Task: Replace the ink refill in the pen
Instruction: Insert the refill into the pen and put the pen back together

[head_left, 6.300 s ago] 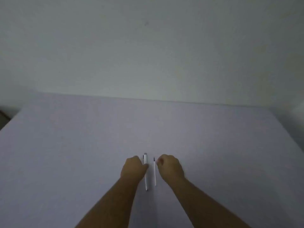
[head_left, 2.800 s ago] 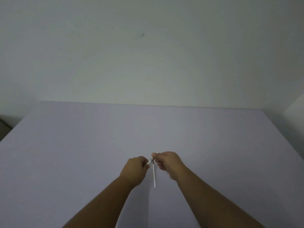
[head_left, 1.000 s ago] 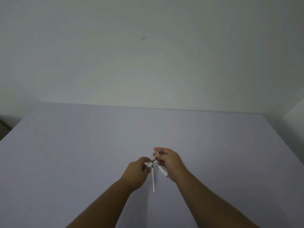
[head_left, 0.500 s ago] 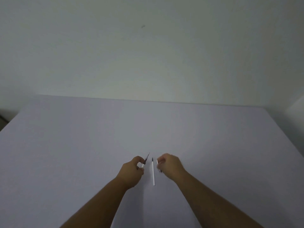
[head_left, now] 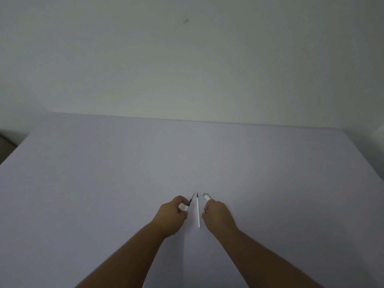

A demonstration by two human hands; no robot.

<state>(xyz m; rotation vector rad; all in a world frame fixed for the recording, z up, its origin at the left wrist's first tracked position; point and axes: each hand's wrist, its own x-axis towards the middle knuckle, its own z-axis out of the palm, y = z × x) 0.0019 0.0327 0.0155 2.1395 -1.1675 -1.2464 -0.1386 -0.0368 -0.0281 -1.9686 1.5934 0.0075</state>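
A thin white spare refill [head_left: 198, 213] with a dark tip lies on the pale table [head_left: 124, 173], pointing away from me, between my two hands. My left hand [head_left: 171, 215] is closed around the white pen barrel [head_left: 186, 208]. A dark old refill [head_left: 191, 199] sticks out of the barrel's front end, slanting up and away. My right hand [head_left: 218, 214] is closed on the pen's separated white front piece [head_left: 207, 196], whose silver end shows past the fingers. Both hands rest low near the table, just clear of the spare refill.
The table's far edge meets a plain wall [head_left: 187, 69]. The left edge falls off near a dark corner [head_left: 6, 142], and the right edge runs toward a white surface [head_left: 377, 132].
A second ago my hands were together above the spare refill, pulling the pen apart. They have since separated to either side and dropped toward the table, each holding one part.
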